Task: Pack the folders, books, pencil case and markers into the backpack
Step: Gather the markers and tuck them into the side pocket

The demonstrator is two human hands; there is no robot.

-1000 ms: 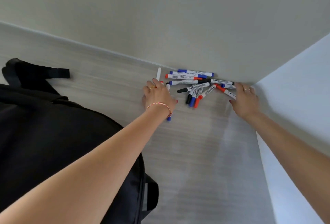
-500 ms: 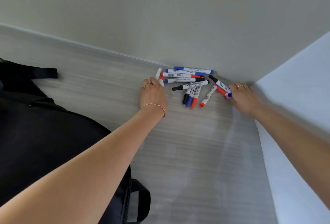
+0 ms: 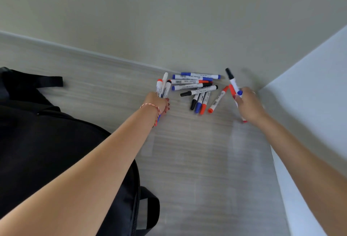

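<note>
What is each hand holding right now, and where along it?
Left hand: a bunch of white-barrelled markers, gripped around their lower halves. Right hand: a few white-barrelled markers, also gripped low, the black-capped end sticking up.

A loose pile of whiteboard markers (image 3: 195, 87) is lying on the grey wood-grain table (image 3: 187, 160) against the wall, well right of the black fabric backpack (image 3: 47, 141).

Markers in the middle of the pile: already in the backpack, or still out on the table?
Still out. The loose markers lie on the table between both hands, apart from the backpack.
</note>
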